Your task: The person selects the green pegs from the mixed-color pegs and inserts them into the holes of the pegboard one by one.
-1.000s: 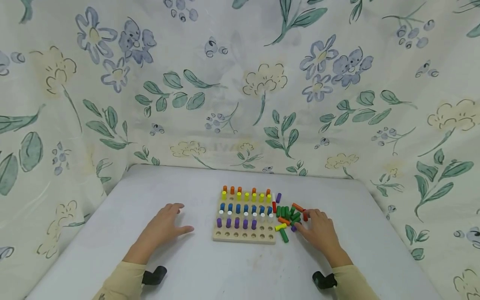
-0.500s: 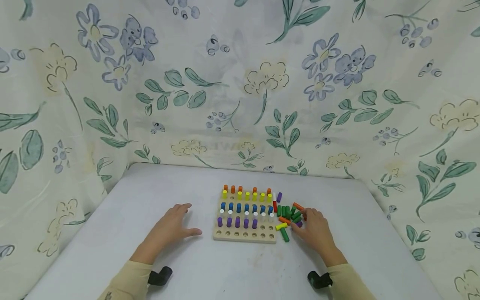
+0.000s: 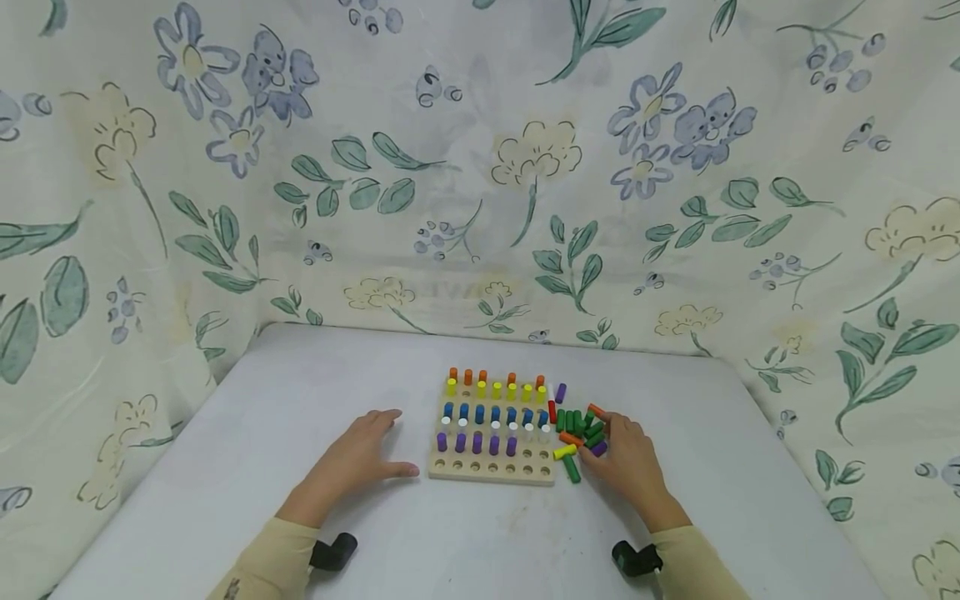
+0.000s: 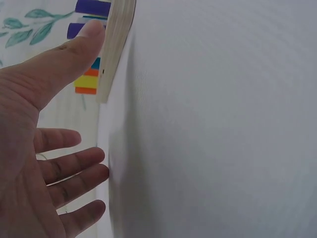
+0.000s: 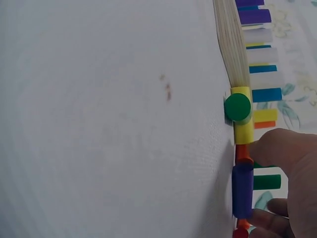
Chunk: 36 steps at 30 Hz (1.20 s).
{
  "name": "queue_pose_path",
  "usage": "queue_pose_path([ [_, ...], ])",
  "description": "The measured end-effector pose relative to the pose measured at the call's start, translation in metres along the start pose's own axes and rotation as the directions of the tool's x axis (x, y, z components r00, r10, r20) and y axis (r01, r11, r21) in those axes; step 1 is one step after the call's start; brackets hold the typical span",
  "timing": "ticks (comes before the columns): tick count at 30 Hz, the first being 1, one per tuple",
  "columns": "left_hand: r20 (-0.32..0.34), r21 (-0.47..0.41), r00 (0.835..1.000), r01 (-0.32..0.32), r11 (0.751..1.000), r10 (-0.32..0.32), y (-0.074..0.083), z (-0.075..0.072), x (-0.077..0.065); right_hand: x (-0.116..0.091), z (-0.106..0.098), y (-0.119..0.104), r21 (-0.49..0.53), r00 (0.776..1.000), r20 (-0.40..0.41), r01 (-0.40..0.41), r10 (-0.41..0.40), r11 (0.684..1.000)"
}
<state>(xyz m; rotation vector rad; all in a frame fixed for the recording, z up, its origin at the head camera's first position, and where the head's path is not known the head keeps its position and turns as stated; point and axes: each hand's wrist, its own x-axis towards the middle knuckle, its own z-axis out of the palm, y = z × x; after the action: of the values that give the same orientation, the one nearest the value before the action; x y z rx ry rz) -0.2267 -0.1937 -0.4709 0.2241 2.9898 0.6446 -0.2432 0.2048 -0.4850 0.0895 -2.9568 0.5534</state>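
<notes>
A wooden peg board holds upright rows of orange, yellow, blue, white and purple pegs; its near row of holes is bare. My left hand hovers to the left of the board, thumb and fingers spread, with nothing in it. Loose pegs lie in a pile off the board's right side, among them green pegs, an orange peg, a yellow peg and a purple peg. Against the pile's right side, my right hand has its thumb and fingers apart around the nearest pegs. In the right wrist view, a purple peg lies between them.
A purple peg and a red peg lie along the board's right edge. The white table extends in front of the board. Flower-patterned cloth hangs behind and at both sides.
My left hand has moved right, closer to the board. My right hand has shifted slightly left against the pile, and a red peg beside its fingers has gone out of the head view.
</notes>
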Motion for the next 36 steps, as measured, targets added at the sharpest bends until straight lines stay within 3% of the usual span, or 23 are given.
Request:
queue_pose_path([
  [18, 0.02, -0.013, 1.0, -0.014, 1.0, 0.014, 0.011, 0.008, 0.005, 0.003, 0.003, 0.003, -0.032, 0.999, -0.015, 0.032, -0.032, 0.999],
  [36, 0.03, 0.016, 0.997, -0.075, 0.997, 0.075, 0.017, 0.012, 0.01, 0.002, 0.001, 0.006, 0.06, 1.0, -0.018, -0.02, 0.021, 0.998],
])
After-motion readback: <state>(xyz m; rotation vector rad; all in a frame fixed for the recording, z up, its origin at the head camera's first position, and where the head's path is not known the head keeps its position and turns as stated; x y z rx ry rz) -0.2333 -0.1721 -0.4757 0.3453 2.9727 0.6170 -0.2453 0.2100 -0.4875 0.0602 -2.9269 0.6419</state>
